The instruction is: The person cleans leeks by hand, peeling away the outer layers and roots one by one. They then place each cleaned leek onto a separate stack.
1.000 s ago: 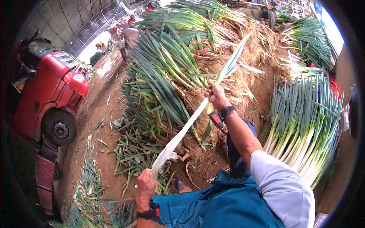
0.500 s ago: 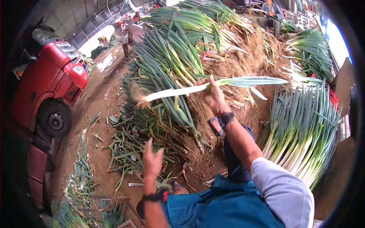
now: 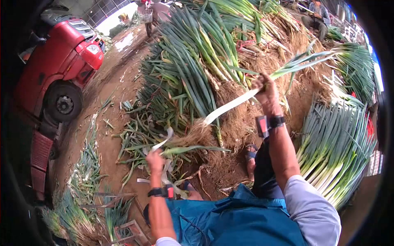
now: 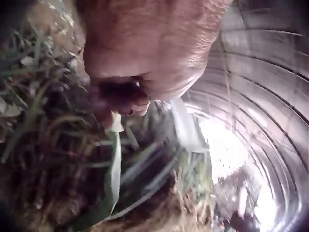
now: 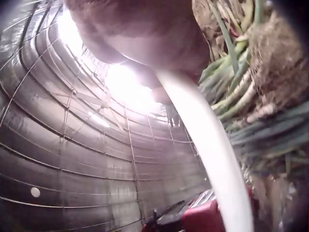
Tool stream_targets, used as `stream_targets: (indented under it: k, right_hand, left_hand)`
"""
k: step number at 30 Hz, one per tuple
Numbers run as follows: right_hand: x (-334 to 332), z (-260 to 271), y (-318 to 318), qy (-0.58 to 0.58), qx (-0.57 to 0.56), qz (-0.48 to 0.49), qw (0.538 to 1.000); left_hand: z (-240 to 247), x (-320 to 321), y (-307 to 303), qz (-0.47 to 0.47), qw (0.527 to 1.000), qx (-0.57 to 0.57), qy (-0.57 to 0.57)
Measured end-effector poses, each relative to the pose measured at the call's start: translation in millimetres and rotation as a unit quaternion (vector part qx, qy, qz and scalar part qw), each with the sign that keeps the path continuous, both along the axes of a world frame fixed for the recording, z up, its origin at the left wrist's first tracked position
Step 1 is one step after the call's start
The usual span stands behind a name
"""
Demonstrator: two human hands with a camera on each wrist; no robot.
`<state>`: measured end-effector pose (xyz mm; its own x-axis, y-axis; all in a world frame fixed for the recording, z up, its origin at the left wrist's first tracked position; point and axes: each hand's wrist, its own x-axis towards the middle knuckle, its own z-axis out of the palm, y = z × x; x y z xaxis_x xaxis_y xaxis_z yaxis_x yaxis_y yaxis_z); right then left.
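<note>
My right hand (image 3: 266, 92) grips a long green onion (image 3: 232, 106) around its middle. Its white shank slants down to the left, ending in stringy roots (image 3: 197, 133), while the green leaves (image 3: 301, 63) spread up to the right. In the right wrist view the smooth white shank (image 5: 205, 130) comes out below the curled fingers. Lower left, my left hand (image 3: 155, 162) pinches a peeled leaf (image 3: 191, 149), whose green part points right and whose pale end curls up. The left wrist view has the leaf (image 4: 115, 174) hanging from bent fingers.
A large heap of green onions (image 3: 180, 61) with roots fills the middle. Cleaned ones lie in a row (image 3: 336, 147) at right. Leaf scraps (image 3: 141, 143) litter the ground. A red truck (image 3: 61, 61) stands at left, and a seated person (image 3: 318, 18) is at the back.
The left hand went from the root end to open and apart, and now pinches a peeled leaf. The right hand keeps the green onion, which turned level, then tilted roots down.
</note>
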<state>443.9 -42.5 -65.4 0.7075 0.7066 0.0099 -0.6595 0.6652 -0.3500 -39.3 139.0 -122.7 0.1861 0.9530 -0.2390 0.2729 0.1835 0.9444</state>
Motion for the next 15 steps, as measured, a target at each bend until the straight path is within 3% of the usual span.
stream_targets:
  k: [1, 3, 4, 6, 8, 9, 11, 12, 13, 15]
  right_hand:
    - [13, -8, -5, -0.022, -0.058, -0.042, 0.997]
    - [39, -24, -16, -0.085, -0.113, -0.064, 0.988]
    - [49, -35, -18, -0.106, -0.128, -0.051, 0.985]
    - [68, -58, -8, -0.129, -0.15, -0.018, 0.98]
    - [67, -72, 10, -0.133, -0.152, 0.005, 0.979]
    - [78, -84, 24, -0.138, -0.136, -0.01, 0.981]
    - [31, -53, 44, -0.109, -0.081, 0.036, 0.99]
    - [35, -54, 50, -0.16, 0.002, 0.095, 0.983]
    - [20, -32, 51, -0.184, -0.025, 0.058, 0.981]
    - [-56, 54, 30, -0.223, -0.08, -0.026, 0.971]
  left_hand:
    - [4, -37, 11, 0.022, 0.995, -0.02, 0.093]
    - [7, -73, 20, -0.128, 0.943, -0.008, 0.307]
    - [-17, -106, 22, -0.185, 0.883, 0.159, 0.402]
    - [-27, -116, 8, -0.179, 0.772, 0.443, 0.419]
    - [78, -27, -41, -0.133, 0.875, 0.347, 0.31]
    - [111, 6, -69, -0.157, 0.878, 0.382, 0.24]
    - [126, 50, -107, -0.19, 0.869, 0.419, 0.182]
    - [127, 69, -127, -0.192, 0.855, 0.449, 0.174]
    - [95, 87, -126, -0.123, 0.791, 0.579, 0.152]
    - [106, 90, -136, -0.21, 0.902, 0.364, 0.093]
